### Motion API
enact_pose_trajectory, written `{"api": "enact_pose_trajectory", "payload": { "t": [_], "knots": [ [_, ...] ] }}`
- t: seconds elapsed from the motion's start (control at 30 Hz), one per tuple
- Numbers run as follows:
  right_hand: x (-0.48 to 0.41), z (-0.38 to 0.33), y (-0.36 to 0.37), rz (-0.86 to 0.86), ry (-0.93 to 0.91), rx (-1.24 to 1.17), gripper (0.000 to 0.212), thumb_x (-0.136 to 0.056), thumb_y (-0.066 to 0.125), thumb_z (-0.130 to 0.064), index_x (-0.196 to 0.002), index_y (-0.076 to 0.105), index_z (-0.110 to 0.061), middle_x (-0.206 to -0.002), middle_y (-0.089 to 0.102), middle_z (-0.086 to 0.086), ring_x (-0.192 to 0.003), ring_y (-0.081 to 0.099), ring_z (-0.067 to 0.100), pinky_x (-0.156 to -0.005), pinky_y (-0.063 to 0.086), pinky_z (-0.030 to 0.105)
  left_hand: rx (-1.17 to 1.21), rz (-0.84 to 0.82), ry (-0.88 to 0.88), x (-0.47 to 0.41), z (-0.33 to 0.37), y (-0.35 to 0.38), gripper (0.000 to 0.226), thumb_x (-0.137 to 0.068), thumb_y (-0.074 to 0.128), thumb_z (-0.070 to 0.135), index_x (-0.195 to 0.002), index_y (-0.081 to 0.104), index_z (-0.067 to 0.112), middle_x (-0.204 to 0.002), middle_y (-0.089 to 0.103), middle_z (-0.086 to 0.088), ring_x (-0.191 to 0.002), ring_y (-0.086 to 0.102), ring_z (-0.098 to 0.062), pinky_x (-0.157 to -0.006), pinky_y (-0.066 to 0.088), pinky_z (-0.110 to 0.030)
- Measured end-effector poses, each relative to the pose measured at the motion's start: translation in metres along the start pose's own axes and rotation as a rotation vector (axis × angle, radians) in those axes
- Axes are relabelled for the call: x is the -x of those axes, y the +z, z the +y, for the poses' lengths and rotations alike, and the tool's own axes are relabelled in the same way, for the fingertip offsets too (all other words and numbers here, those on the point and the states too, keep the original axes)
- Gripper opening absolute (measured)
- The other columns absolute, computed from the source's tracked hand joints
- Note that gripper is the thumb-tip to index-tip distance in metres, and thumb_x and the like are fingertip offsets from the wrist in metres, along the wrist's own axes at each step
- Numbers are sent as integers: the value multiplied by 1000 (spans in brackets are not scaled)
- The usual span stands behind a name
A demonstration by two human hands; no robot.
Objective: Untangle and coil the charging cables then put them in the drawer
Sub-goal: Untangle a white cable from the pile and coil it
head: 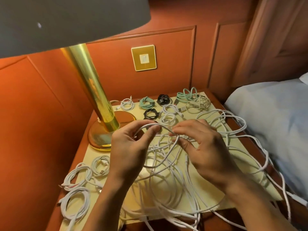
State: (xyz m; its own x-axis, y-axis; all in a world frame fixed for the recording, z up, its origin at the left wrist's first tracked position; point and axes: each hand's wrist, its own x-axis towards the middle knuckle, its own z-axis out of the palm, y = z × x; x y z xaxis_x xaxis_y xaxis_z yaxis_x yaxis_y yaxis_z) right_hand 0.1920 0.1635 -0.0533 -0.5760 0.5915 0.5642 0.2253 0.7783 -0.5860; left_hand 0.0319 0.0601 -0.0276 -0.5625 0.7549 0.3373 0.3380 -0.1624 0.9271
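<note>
White cable arches, pinched between left hand and right hand above tangle.

The lamp stem at ten o'clock is gleaming like polished brass, and the lamp base is giving back the same glossy shine. The lampshade is looking matt grey. The desk is showing a smooth, pale, low-sheen top. The white cables are looking smooth and plastic-sheathed, the mint cables at twelve o'clock duller. The wall plate is shining gold. The bed sheet at three o'clock is lying as soft matt cloth.
</note>
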Motion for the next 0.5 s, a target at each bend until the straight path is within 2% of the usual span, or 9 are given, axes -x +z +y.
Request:
{"api": "enact_pose_trajectory", "payload": {
  "t": [0.07,0.13,0.23,0.27,0.3,0.37,0.4,0.47,0.5],
  "knots": [
    [1,10,-13,56,1,2,19,-89,69,-23,-105,78,-19,-106,71,-9,-107,62,9,-88,54,39,156,120,-156,-4,-5,-3,15,-95,67,21,-103,75,11,-68,62,0,-51,49,-8,-50,41,-22],
    [2,17,-25,86,16,45,16,-83,75,-22,-98,80,-19,-101,72,-9,-103,64,10,-86,56,39,448,274,-328,-10,-6,-12,19,-102,58,24,-107,67,8,-64,47,-4,-49,44,-11,-48,43,-25],
    [6,18,-33,-3,27,89,15,-77,78,-34,-90,80,-26,-93,69,-17,-97,62,8,-84,54,47,689,357,-350,-12,-3,-21,16,-106,51,28,-97,59,18,-63,41,2,-54,47,-11,-60,57,-30],
    [6,17,-32,-70,40,93,15,-77,77,-39,-88,79,-29,-92,68,-21,-98,61,4,-86,52,48,702,340,-332,-12,-2,-21,16,-106,50,28,-96,58,20,-63,39,3,-53,44,-11,-61,57,-30],
    [8,17,-31,-140,58,80,17,-77,76,-45,-87,77,-32,-92,67,-24,-100,60,2,-90,51,47,669,308,-318,-10,0,-20,17,-106,50,28,-94,59,20,-62,35,3,-51,38,-10,-55,52,-28],
    [11,15,-31,-239,83,26,21,-81,72,-52,-93,76,-36,-96,66,-27,-107,58,0,-95,49,43,507,243,-291,-7,2,-18,15,-102,57,28,-95,67,19,-59,31,4,-50,26,-11,-45,30,-25],
    [12,14,-31,-247,80,-12,23,-83,68,-52,-98,75,-36,-99,66,-28,-109,58,0,-96,49,40,435,211,-267,-6,5,-16,16,-98,61,28,-99,72,17,-57,31,4,-49,22,-11,-44,22,-25],
    [12,8,-31,-194,86,-114,23,-85,62,-46,-104,71,-35,-101,66,-27,-105,61,3,-91,49,27,341,149,-203,-3,11,-10,29,-89,67,28,-112,76,11,-52,44,-5,-45,26,-8,-43,22,-21],
    [12,4,-30,-125,106,-166,22,-87,61,-44,-106,68,-35,-100,65,-25,-99,62,6,-85,49,19,314,124,-166,-1,15,-7,35,-86,68,25,-115,75,8,-81,37,15,-44,33,-3,-43,29,-16]
  ]
}}
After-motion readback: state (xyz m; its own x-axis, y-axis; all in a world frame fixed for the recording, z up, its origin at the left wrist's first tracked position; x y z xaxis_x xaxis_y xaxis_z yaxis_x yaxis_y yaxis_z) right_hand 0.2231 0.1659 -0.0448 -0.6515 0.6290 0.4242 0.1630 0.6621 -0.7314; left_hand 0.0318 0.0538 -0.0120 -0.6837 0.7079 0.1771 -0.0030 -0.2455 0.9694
